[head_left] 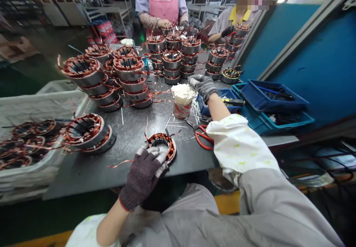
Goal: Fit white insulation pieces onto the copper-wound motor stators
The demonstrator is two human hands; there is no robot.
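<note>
Fig.: Gloved left hand (143, 178) clasping stator (162, 147) on grey workbench (111, 158); gloved right hand (203, 87) open, near blue crate (267, 98); factory floor (36, 72) behind.

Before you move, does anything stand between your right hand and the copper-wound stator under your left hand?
Yes. A cup of white sleeving stands on the bench roughly on the line from the right hand to the copper-wound stator. The left hand already rests on that stator.

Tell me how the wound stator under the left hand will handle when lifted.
The wound stator is probably heavy for its size: a metal core packed with copper windings. Lying flat, it should stay put, though on edge it could roll. Its loose copper leads look floppy, apt to snag.
</note>
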